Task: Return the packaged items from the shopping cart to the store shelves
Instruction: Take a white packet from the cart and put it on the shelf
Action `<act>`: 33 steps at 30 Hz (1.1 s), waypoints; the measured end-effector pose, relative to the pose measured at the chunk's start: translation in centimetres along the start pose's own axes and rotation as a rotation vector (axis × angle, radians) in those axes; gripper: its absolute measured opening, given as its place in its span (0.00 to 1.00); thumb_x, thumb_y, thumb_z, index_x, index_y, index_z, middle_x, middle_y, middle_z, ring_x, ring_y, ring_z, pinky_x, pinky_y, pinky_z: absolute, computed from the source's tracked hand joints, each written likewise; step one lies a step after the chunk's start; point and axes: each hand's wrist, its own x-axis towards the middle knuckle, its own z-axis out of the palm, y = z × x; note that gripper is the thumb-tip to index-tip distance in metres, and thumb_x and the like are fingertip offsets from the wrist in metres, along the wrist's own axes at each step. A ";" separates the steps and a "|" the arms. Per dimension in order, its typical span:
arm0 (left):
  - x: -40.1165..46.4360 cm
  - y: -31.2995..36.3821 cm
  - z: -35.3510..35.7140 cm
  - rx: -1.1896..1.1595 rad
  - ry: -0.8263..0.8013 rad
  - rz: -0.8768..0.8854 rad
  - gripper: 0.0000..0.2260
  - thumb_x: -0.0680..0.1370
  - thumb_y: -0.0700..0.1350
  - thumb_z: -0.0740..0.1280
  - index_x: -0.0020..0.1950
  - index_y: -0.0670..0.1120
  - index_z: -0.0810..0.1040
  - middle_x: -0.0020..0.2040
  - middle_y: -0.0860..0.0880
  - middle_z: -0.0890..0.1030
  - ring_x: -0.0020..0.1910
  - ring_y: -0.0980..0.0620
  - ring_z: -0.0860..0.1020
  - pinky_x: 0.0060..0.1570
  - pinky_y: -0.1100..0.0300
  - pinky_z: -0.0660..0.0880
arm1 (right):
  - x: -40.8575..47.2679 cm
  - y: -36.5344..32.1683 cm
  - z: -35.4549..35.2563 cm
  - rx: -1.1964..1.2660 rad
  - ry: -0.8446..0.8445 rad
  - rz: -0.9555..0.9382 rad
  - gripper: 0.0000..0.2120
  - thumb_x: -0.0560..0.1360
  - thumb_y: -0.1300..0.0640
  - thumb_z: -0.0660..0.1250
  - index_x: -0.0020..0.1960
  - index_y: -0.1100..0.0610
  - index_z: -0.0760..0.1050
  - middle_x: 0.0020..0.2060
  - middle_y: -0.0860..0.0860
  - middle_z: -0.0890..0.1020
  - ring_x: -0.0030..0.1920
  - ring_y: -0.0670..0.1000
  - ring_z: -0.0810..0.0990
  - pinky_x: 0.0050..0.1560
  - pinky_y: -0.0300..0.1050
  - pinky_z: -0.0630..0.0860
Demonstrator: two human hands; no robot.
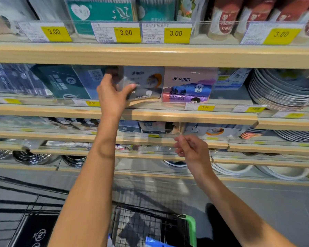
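My left hand (112, 93) is raised to the second shelf and grips a grey packaged item (144, 84) by its left side, thumb on its front; the pack leans tilted at the shelf's front edge. A pink and blue pack (188, 84) stands right beside it. My right hand (191, 148) hovers lower, in front of the third shelf, fingers loosely curled with nothing in them. The black wire shopping cart (146, 227) with a green corner sits at the bottom; something blue (155, 242) lies in it.
Wooden shelf edges (150, 56) carry yellow price tags (126, 33). Teal packs (100, 11) fill the top shelf, dark packs (64, 82) the middle left. Stacked plates (282, 91) sit at the right, metal bowls (34, 157) lower left. Grey floor lies below.
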 end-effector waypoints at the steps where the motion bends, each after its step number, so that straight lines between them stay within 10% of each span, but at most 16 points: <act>1: 0.1 0.3 0.5 0.115 0.011 -0.008 0.22 0.70 0.52 0.78 0.56 0.40 0.78 0.50 0.49 0.81 0.45 0.57 0.74 0.44 0.70 0.70 | -0.2 0.1 -0.2 -0.001 0.008 0.012 0.09 0.81 0.54 0.65 0.45 0.51 0.82 0.36 0.51 0.84 0.37 0.48 0.81 0.40 0.39 0.77; 5: -1.1 0.8 2.5 0.505 0.107 0.015 0.27 0.69 0.61 0.74 0.57 0.42 0.77 0.54 0.44 0.79 0.55 0.44 0.76 0.52 0.52 0.71 | -0.2 -0.1 -0.6 0.017 0.012 0.025 0.10 0.81 0.54 0.65 0.45 0.53 0.82 0.36 0.53 0.85 0.37 0.49 0.82 0.40 0.39 0.78; 11: -2.6 -1.5 2.2 0.152 0.187 -0.050 0.31 0.65 0.58 0.79 0.55 0.43 0.70 0.50 0.46 0.75 0.37 0.52 0.75 0.45 0.53 0.75 | 0.7 -1.0 -0.7 0.070 -0.002 0.055 0.10 0.80 0.58 0.65 0.48 0.63 0.82 0.39 0.62 0.83 0.37 0.51 0.80 0.38 0.38 0.77; 22: -12.9 -6.6 -6.8 -0.052 0.333 -0.183 0.11 0.77 0.48 0.70 0.51 0.43 0.73 0.38 0.49 0.73 0.37 0.53 0.72 0.41 0.59 0.71 | -3.2 0.2 3.3 -0.041 -0.336 0.084 0.09 0.81 0.59 0.64 0.49 0.62 0.81 0.38 0.54 0.83 0.36 0.47 0.79 0.38 0.36 0.76; 33: -43.5 -21.1 -16.6 -0.162 0.411 -1.300 0.11 0.79 0.37 0.66 0.38 0.47 0.75 0.38 0.44 0.75 0.36 0.49 0.72 0.36 0.58 0.70 | -13.4 14.3 8.7 -0.583 -1.146 0.328 0.04 0.77 0.60 0.70 0.47 0.60 0.82 0.41 0.54 0.84 0.36 0.45 0.81 0.41 0.40 0.77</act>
